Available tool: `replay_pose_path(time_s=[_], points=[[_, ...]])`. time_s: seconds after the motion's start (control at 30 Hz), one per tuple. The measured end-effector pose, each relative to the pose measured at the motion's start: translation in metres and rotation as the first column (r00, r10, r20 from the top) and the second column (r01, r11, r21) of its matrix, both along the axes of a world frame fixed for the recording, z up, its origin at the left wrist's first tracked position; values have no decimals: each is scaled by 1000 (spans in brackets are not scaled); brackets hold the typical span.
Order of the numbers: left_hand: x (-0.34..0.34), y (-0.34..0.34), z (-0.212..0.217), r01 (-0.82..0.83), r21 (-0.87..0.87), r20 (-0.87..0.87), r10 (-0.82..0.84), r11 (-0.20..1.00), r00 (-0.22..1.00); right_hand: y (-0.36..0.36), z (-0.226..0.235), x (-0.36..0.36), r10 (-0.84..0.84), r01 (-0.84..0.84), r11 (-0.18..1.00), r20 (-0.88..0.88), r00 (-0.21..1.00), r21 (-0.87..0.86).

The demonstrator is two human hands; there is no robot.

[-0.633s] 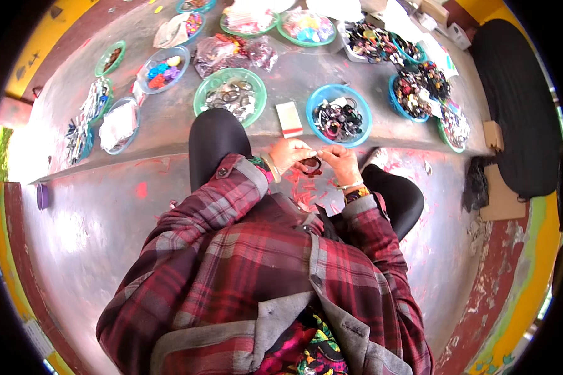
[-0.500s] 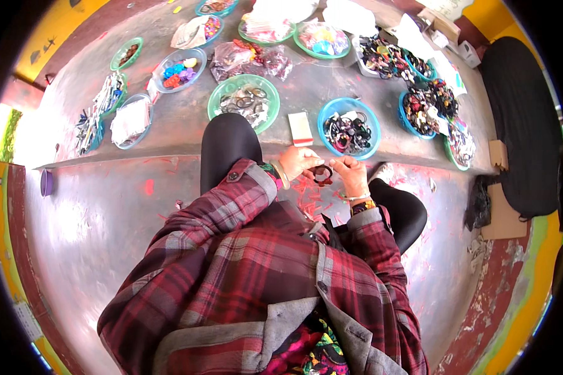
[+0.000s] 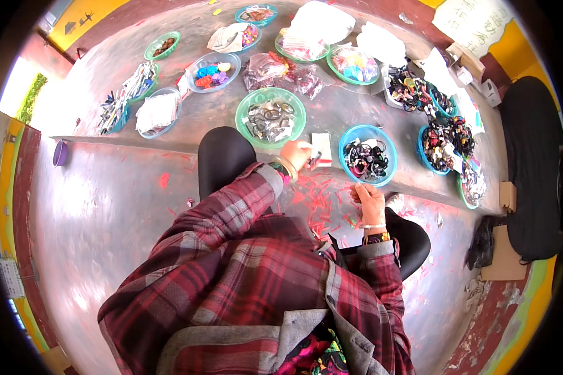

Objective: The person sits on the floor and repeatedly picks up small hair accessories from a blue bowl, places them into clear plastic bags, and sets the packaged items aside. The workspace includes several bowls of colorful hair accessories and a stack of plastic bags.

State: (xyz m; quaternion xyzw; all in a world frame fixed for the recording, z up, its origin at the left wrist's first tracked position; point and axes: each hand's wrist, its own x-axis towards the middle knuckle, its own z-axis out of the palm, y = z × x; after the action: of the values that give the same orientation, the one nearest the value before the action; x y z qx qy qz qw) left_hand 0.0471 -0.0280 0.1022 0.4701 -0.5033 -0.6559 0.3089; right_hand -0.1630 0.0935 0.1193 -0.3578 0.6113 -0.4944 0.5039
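Observation:
My left hand [image 3: 296, 154] is closed on a dark hair tie [image 3: 316, 159], partly hidden by the fingers. It is beside a small white card pad with a red edge [image 3: 321, 141], in front of a green basket [image 3: 239, 119] of dark bands in clear wrappers. Lower and to the right, my right hand [image 3: 370, 201] has its fingers curled and pressed together; whether anything small is in them I cannot make out. Just beyond it stands a blue basket [image 3: 393, 157] filled with dark hair ties.
Farther back on the raised ledge are a bowl of coloured pieces [image 3: 214, 70], a bundle of clear plastic packets [image 3: 266, 70] and several more baskets. Red scraps [image 3: 319, 203] litter the lower floor between my knees. At right lies a long black bag [image 3: 532, 169].
My hands have come apart. The left has moved up and left with the hair tie, while the right has let go of it and dropped lower right. The view has shifted slightly.

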Motion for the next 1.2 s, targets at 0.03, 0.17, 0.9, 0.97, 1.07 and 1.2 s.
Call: replay_pose_path(time_s=[0.03,0.17,0.9,0.97,1.07,1.2], points=[[5,-7,0,-103,54,-26,104,993,994,1,0,0,11,-11,1000,0,1000,3],[29,-48,-28,-380,197,-206,417,904,885,-1,-17,2,150,-148,987,-37,988,56],[-23,-21,-152,-280,561,196,203,779,959,-5,-24,5,250,-231,948,-60,966,220],[-36,-22,-151,-303,574,248,192,761,950,-4,-24,1,224,-204,950,-59,973,238],[-57,-28,-165,-233,616,200,136,753,970,-3,-29,-7,211,-192,955,-65,975,227],[6,-53,-296,210,240,482,-304,948,822,-8,-25,21,322,-296,931,-97,942,214]])
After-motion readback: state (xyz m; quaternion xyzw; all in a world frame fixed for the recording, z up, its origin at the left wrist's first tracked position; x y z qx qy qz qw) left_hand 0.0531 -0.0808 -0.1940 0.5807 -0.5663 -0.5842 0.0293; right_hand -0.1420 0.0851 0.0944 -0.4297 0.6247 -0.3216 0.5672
